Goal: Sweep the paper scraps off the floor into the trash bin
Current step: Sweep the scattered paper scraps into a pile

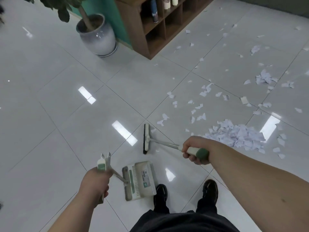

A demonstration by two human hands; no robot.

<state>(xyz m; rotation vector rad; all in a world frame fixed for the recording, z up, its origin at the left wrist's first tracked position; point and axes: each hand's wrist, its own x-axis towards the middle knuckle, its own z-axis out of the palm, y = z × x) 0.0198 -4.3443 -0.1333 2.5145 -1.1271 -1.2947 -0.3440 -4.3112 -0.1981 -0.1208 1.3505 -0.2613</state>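
Your right grip [194,150] clasps the broom [146,138], shaft pointing left, head lying near-to-far on the floor [50,101] left of the paper scraps [237,135], while your left grip [95,183] clasps the dustpan [138,180] by its handle.

bright, even light | ceiling-lamp glare on floor [50,67] | edges bowed, slightly soft

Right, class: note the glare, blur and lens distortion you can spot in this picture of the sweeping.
Head view: bright rectangular glare on the glossy floor, one patch beside the paper pile; wide-angle lens bends tile lines and tilts the shelf; broom and dustpan look fairly sharp, distant scraps softer.
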